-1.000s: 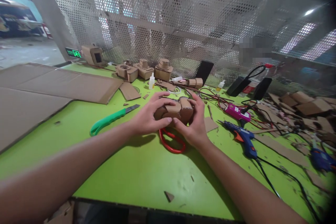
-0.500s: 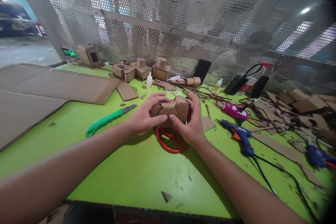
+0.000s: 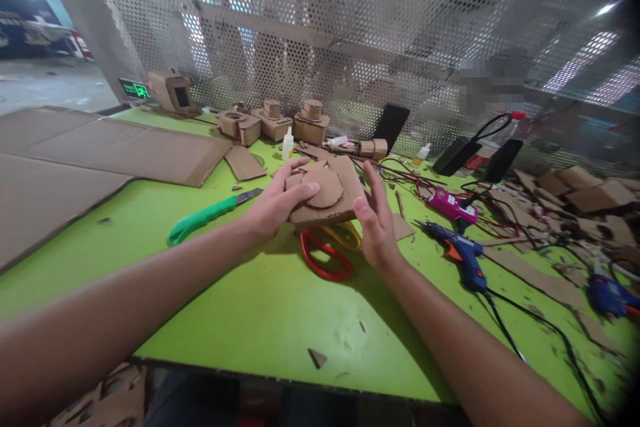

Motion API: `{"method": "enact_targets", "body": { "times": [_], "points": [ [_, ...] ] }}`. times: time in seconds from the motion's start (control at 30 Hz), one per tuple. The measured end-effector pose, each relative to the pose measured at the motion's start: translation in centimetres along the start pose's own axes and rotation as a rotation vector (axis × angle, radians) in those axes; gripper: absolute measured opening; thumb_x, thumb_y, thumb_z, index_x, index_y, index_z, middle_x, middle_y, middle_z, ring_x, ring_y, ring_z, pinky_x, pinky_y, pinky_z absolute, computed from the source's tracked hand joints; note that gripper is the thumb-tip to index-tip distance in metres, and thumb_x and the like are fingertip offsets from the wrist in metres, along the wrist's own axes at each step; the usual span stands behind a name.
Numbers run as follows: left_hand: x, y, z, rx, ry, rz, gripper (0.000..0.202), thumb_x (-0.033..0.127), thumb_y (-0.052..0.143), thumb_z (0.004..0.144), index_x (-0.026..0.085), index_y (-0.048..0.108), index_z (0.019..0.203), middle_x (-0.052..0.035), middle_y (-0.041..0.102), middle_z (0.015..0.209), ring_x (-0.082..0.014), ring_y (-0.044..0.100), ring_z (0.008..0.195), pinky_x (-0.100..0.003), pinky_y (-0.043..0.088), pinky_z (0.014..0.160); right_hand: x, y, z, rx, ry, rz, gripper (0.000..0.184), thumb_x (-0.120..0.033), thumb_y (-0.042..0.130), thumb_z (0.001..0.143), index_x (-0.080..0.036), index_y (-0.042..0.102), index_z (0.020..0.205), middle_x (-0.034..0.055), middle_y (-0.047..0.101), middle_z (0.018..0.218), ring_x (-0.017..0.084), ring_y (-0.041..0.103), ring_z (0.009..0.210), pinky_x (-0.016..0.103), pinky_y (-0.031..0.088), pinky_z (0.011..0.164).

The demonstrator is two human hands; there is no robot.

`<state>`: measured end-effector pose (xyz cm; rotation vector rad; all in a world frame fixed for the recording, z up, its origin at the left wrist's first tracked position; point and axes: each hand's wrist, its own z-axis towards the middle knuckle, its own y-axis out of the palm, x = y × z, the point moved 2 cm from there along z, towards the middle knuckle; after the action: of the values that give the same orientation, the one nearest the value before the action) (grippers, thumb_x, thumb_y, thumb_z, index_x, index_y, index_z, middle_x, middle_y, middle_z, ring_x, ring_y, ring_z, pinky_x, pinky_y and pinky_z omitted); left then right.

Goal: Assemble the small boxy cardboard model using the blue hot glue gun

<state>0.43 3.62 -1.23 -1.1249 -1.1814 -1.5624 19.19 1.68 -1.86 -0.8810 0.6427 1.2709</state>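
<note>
Between my hands, above the table, is a small cardboard model shaped like a camera [image 3: 351,180], with a round disc on the face turned up to me. My left hand [image 3: 283,203] grips its left side, the thumb pressing on the disc. At the right edge, my right hand [image 3: 377,223] holds it with the thumb in front and the fingers stretched out behind. Red and yellow-handled scissors [image 3: 327,273] lie below the model, their blades hidden beneath it. A green-handled utility knife [image 3: 210,217] rests left of my left hand, blade out.
Blue glue guns [image 3: 467,260] and a pink tool [image 3: 453,205] with cords lie at the right, near a heap of cardboard scraps [image 3: 590,193]. Large cardboard sheets [image 3: 115,150] cover the left. Cardboard models [image 3: 311,123] and a glue bottle [image 3: 287,145] stand before the perforated metal screen [image 3: 300,33].
The cardboard camera model has been tilted so its disc face turns upward. My right hand has shifted to its right edge, and the scissors' yellow handle now shows.
</note>
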Motion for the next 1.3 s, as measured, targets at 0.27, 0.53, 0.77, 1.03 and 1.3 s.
{"method": "enact_targets", "body": {
  "times": [0.27,0.53,0.77,1.03,1.3],
  "points": [
    [-0.6,0.3,0.1,0.03,-0.168,-0.126,0.059,0.039,0.078,0.077,0.03,0.053,0.13,-0.007,0.069,0.117,-0.0232,0.073,0.085,-0.037,0.064,0.069,0.5,-0.1,-0.2,-0.027,-0.001,-0.13,0.076,-0.066,0.054,0.092,-0.026,0.038,0.155,0.0097,0.051,0.155,0.031,0.029,0.156,0.056,0.037,0.122],
    [-0.3,0.8,-0.3,0.029,-0.221,-0.182,0.061,0.039,0.076,0.077,0.029,0.05,0.132,-0.0081,0.069,0.12,-0.0243,0.073,0.084,-0.039,0.064,0.068,0.0,-0.4,0.0,0.019,-0.102,-0.213,0.061,-0.058,0.052,0.095,-0.026,0.047,0.147,0.009,0.052,0.155,0.032,0.031,0.155,0.056,0.041,0.119],
    [0.3,1.2,-0.8,-0.056,-0.075,-0.173,0.065,0.037,0.072,0.082,0.025,0.044,0.14,-0.0086,0.07,0.124,-0.0278,0.071,0.106,-0.042,0.062,0.089,-0.6,-0.4,-0.4,0.083,-0.169,-0.153,0.065,-0.064,0.057,0.09,-0.028,0.046,0.143,0.0132,0.056,0.149,0.038,0.053,0.139,0.056,0.05,0.11],
    [0.1,1.3,-1.3,-0.094,-0.036,-0.181,0.068,0.039,0.071,0.084,0.022,0.042,0.144,-0.0106,0.066,0.134,-0.0313,0.064,0.123,-0.046,0.055,0.104,-0.2,-0.6,-0.6,0.087,-0.22,-0.106,0.06,-0.058,0.06,0.091,-0.027,0.047,0.141,0.0143,0.059,0.142,0.036,0.066,0.121,0.052,0.058,0.094],
    [0.2,1.3,-1.2,-0.114,-0.004,-0.183,0.071,0.037,0.072,0.084,0.021,0.042,0.146,-0.0108,0.066,0.133,-0.0312,0.063,0.123,-0.049,0.049,0.108,0.2,-0.8,-0.8,0.092,-0.218,-0.067,0.062,-0.053,0.064,0.088,-0.026,0.047,0.142,0.0137,0.062,0.137,0.037,0.064,0.122,0.056,0.054,0.099]
  ]
}}
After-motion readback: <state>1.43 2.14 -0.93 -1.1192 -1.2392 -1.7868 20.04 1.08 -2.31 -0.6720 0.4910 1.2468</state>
